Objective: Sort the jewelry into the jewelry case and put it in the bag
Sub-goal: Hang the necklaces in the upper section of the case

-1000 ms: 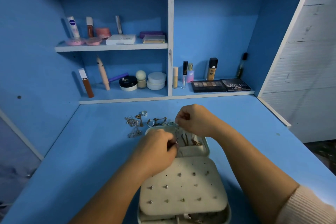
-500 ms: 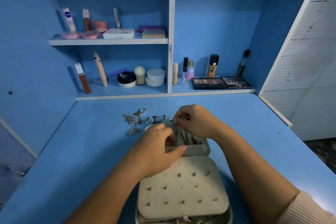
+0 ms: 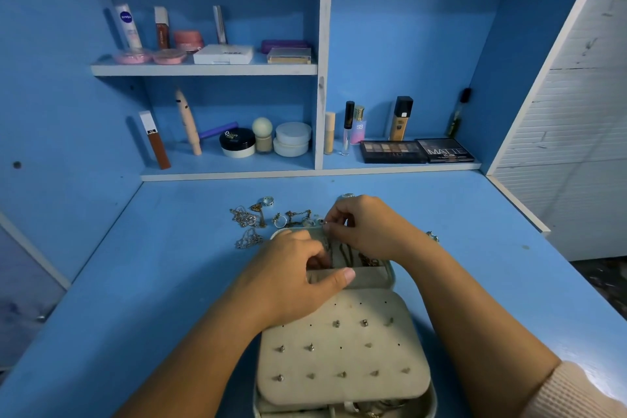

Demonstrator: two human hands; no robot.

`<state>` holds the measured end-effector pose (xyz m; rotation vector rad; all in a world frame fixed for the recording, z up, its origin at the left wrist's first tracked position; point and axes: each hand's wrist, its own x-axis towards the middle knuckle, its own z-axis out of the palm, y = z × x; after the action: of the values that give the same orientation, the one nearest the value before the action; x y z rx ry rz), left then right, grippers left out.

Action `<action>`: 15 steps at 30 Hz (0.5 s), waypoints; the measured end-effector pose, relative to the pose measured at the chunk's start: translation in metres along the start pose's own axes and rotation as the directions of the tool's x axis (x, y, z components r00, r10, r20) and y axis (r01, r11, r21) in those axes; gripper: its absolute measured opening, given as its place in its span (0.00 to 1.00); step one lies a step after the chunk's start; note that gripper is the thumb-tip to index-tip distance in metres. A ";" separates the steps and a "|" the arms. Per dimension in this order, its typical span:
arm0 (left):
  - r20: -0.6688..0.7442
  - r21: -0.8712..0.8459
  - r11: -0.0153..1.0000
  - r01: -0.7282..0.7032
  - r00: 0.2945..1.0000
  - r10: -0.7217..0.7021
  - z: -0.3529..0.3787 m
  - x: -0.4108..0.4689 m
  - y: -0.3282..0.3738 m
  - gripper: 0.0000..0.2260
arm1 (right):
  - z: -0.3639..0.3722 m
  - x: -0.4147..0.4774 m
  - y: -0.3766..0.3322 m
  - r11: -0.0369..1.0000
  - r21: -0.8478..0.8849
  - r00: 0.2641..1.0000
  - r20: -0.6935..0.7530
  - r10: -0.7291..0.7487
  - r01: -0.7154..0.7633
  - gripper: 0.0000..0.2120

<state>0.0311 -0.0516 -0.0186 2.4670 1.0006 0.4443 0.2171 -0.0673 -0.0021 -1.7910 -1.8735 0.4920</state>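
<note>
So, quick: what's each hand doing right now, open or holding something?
Left hand: grips the pocket edge of the open beige jewelry case.
Right hand: pinches a tiny silver jewelry piece.

Dim, blue-tinted light from the right, soft focus, wide-angle bending at the edges.

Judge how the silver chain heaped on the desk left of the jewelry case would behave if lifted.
The silver chain lies in a loose crumpled heap, so it would probably hang limp when lifted. Its fine links suggest it is light and may slip from a loose pinch. It lies near other chains, so it could snag.
</note>
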 end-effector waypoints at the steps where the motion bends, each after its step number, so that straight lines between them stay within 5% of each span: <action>1: -0.003 -0.004 1.000 0.005 1.000 -0.005 0.000 0.000 0.000 0.25 | 0.000 0.000 0.001 1.000 0.018 1.000 -0.007 0.009 -0.008 0.04; 15: -0.102 0.014 1.000 0.024 0.995 -0.022 -0.002 -0.002 0.000 0.22 | -0.001 -0.005 0.000 0.998 0.052 0.999 0.001 0.035 -0.035 0.03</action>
<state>0.0290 -0.0525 -0.0176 2.4649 1.0749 0.5614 0.2178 -0.0721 -0.0014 -1.7924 -1.8158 0.5489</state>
